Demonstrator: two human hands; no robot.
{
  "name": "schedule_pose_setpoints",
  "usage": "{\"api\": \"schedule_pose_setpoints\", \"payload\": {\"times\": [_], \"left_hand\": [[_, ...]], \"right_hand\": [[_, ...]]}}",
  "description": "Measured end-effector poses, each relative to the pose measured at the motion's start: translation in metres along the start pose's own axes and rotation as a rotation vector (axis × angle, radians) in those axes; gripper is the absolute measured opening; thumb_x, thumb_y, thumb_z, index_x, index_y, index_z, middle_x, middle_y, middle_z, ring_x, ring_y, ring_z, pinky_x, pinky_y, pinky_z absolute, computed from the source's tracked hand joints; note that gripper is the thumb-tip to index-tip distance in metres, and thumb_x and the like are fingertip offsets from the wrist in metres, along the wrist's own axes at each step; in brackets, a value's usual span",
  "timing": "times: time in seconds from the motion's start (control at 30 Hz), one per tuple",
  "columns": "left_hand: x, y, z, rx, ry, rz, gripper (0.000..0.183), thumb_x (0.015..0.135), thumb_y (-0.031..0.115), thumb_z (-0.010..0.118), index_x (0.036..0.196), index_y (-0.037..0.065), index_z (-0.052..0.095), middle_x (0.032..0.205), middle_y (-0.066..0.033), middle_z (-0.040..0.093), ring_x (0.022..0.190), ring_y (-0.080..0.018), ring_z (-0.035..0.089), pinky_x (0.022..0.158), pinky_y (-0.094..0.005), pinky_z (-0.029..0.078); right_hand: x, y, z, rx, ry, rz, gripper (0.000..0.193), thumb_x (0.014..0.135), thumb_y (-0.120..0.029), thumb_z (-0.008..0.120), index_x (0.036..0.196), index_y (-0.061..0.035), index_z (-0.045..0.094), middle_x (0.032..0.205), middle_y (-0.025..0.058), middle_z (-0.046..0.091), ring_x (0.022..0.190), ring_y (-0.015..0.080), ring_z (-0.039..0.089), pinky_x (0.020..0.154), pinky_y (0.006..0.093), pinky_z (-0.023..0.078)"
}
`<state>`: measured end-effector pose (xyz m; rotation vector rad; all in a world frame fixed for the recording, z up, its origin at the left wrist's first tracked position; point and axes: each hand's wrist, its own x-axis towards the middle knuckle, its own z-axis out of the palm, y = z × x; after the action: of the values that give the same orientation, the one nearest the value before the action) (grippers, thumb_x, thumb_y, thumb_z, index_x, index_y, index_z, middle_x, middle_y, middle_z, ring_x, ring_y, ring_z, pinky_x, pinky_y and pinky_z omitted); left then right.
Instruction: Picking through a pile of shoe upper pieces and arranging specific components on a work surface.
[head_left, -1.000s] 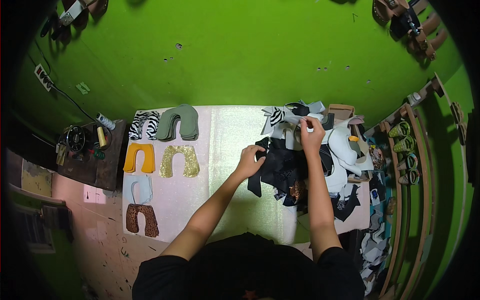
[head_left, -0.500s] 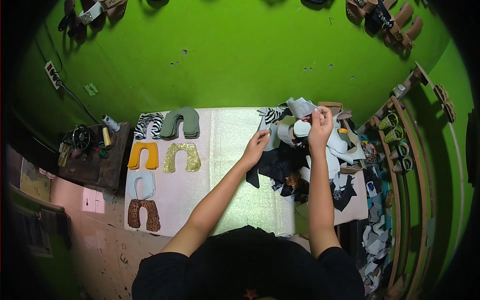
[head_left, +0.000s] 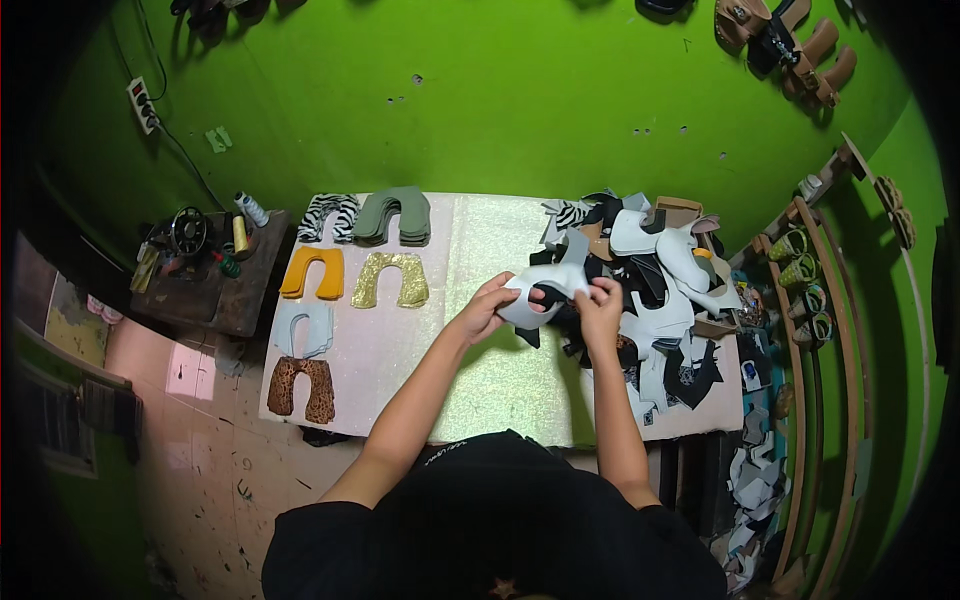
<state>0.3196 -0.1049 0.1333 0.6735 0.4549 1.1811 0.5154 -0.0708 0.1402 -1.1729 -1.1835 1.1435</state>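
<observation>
Over the middle of the worktop (head_left: 500,380), both hands are up and working one piece together. The left hand (head_left: 487,308) curls its fingers round the left edge of a pale grey-white shoe-upper piece (head_left: 545,290), thumb on top, grip closed on it. The right hand (head_left: 600,305) pinches the same piece from the right side, fingertips tight on its edge. Both forearms rise from the lower edge and meet over the cloth, the left one slanting in, the right one nearly straight up.

The piece itself is a curved, horseshoe-like cut-out, light in colour, with a dark gap showing through its middle; it is lifted off the surface, just at the left fringe of the scrap heap.

Count of the sorted stacks on the left side: six. A zebra-striped stack (head_left: 328,215), a grey-green stack (head_left: 393,214), a yellow stack (head_left: 313,272), a gold glitter stack (head_left: 390,279), a pale blue stack (head_left: 303,328) and a leopard-print stack (head_left: 300,386), laid in two columns, three rows.

To the right lies one big jumbled pile of cut pieces (head_left: 660,290), black, white and tan mixed, touching the hands' side
</observation>
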Motion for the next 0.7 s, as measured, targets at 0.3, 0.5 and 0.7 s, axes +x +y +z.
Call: {"api": "schedule_pose_setpoints", "payload": {"times": [0.3, 0.5, 0.7], "left_hand": [[-0.070, 0.045, -0.005, 0.290, -0.104, -0.196, 0.019, 0.079, 0.009, 0.056, 0.092, 0.005, 0.043, 0.087, -0.0135, 0.062, 0.074, -0.0198, 0.063, 0.072, -0.0317, 0.050], [-0.107, 0.066, -0.023, 0.207, -0.133, -0.131, 0.023, 0.085, 0.025, 0.044, 0.092, 0.004, 0.044, 0.086, -0.0150, 0.059, 0.073, -0.0219, 0.063, 0.070, -0.0329, 0.050], [-0.139, 0.070, -0.059, 0.093, -0.049, -0.046, 0.023, 0.088, 0.025, 0.042, 0.098, 0.004, 0.043, 0.095, -0.0149, 0.058, 0.078, -0.0231, 0.063, 0.073, -0.0332, 0.050]], "right_hand": [[-0.035, -0.027, 0.061, -0.253, -0.818, -0.085, 0.082, 0.062, -0.024, 0.074, 0.132, -0.0134, 0.032, 0.135, 0.0100, 0.035, 0.126, 0.0295, 0.032, 0.100, 0.0480, 0.027], [-0.039, -0.007, 0.100, -0.197, -1.019, -0.143, 0.060, 0.063, -0.024, 0.075, 0.115, -0.0099, 0.048, 0.114, 0.0083, 0.052, 0.108, 0.0252, 0.049, 0.092, 0.0424, 0.037], [-0.061, -0.021, 0.135, -0.081, -0.959, 0.088, 0.044, 0.067, -0.018, 0.073, 0.101, -0.0051, 0.049, 0.092, 0.0036, 0.055, 0.076, 0.0120, 0.056, 0.059, 0.0248, 0.044]]}}
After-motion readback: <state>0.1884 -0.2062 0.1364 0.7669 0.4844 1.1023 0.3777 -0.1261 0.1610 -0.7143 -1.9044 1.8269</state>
